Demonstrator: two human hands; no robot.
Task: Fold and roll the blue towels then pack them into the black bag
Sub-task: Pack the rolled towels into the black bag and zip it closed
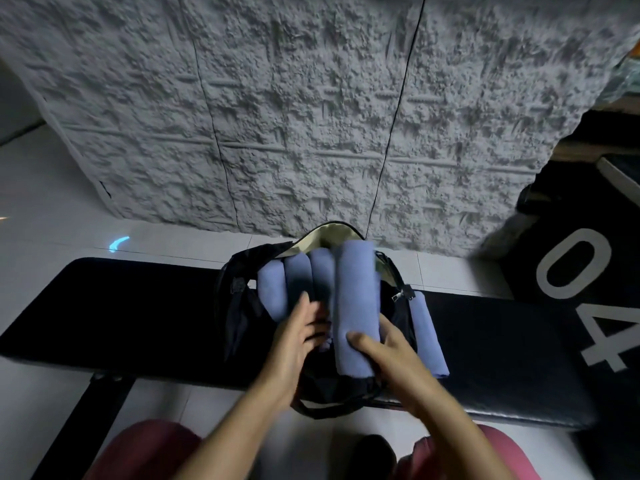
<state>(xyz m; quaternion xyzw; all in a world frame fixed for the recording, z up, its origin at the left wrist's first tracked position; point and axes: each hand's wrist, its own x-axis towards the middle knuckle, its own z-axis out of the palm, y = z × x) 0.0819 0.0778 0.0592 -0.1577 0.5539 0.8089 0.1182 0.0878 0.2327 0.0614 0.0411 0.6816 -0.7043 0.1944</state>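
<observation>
A black bag (235, 306) with a pale lining lies open on a black padded bench (121, 306). Three rolled blue towels (273, 289) lie side by side inside it. My right hand (391, 362) grips the near end of another rolled blue towel (353, 306) and holds it lengthwise over the bag's opening. My left hand (294, 344) reaches into the bag with straight fingers touching the rolls beside that towel. One more blue towel (427, 337) lies on the bench just right of the bag, partly hidden by it.
A rough grey textured wall (311, 116) with two thin black cables stands behind the bench. A black block marked with white numerals (571, 271) sits at the right. White tiled floor surrounds the bench. My red-clad knees (145, 452) are at the bottom edge.
</observation>
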